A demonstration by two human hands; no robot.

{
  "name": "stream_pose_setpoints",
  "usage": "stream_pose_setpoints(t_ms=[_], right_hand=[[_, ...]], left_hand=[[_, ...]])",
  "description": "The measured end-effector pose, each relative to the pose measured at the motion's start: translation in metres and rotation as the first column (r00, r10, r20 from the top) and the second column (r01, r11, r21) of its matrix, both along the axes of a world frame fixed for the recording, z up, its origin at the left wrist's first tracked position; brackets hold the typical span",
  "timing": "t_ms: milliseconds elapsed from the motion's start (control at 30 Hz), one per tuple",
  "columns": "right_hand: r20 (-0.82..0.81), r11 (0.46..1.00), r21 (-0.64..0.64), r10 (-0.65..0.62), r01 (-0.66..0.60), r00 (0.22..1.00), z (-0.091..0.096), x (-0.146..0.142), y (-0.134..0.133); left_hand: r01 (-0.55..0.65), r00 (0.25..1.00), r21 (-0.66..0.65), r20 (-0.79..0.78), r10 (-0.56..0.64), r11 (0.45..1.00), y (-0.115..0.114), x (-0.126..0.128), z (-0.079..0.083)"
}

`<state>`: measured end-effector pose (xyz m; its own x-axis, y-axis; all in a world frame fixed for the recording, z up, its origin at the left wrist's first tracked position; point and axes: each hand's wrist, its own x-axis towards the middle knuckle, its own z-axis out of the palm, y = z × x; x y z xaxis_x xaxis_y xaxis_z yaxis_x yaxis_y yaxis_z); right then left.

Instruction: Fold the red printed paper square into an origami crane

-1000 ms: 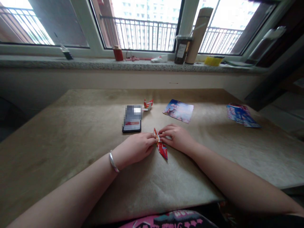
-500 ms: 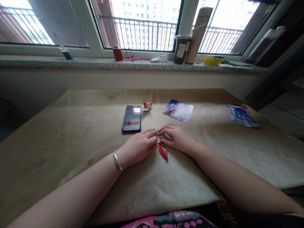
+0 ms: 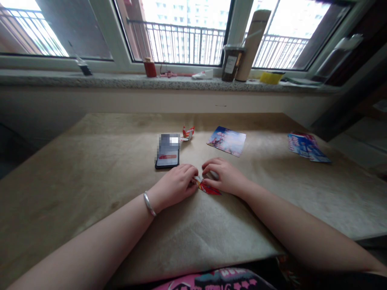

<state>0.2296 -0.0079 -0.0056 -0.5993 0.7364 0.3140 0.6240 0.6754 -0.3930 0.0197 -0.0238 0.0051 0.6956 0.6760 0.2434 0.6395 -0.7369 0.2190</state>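
A small folded paper piece (image 3: 211,189), red with white and yellow parts, lies on the table between my hands. My left hand (image 3: 178,182) has its thumb and fingers closed on the paper's left, whitish end, which is partly hidden. On the other side is my right hand (image 3: 225,174), fingers curved, with a gap between fingertips and thumb. Its thumb rests at the paper's upper edge; whether it presses there I cannot tell. Beyond the hands stands another red-and-white folded paper (image 3: 189,133), beside a phone (image 3: 168,155) lying flat with its screen lit.
Past my right hand lies a blue-and-pink printed sheet (image 3: 228,141). Several overlapping printed cards (image 3: 308,148) are at the table's right. On the windowsill (image 3: 121,81) stand a dark jar (image 3: 232,63), a tall brown cylinder (image 3: 253,46), a red container (image 3: 150,68) and a yellow item (image 3: 271,77).
The folded paper has turned, its red tip swinging from toward me to the right. My fingertips have drawn apart, and the left fingers have curled in around the paper's end.
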Motion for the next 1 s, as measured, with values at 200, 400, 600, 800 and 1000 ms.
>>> stream_pose_setpoints(t_ms=[200, 400, 600, 800, 1000], right_hand=[[-0.024, 0.999, -0.006, 0.042, -0.042, 0.999, 0.0, -0.006, -0.004], [-0.07, 0.998, -0.03, 0.051, -0.053, 0.996, -0.002, -0.007, -0.004], [-0.089, 0.999, 0.005, 0.042, -0.042, 0.995, -0.004, -0.007, -0.002], [-0.106, 0.997, 0.025, 0.08, -0.078, 0.991, -0.003, -0.006, -0.002], [-0.05, 0.998, 0.002, 0.065, -0.065, 0.997, 0.001, -0.006, -0.003]], left_hand=[[0.014, 0.999, -0.037, 0.037, -0.013, 0.999, -0.001, 0.001, 0.001], [0.008, 0.998, -0.093, 0.056, -0.003, 0.996, 0.001, -0.001, 0.002], [-0.006, 0.994, -0.089, 0.111, 0.016, 0.996, 0.003, -0.001, -0.005], [0.047, 0.991, -0.108, 0.129, -0.033, 0.993, 0.004, -0.002, -0.009], [0.071, 0.99, -0.129, 0.132, -0.054, 0.989, 0.005, -0.002, -0.006]])
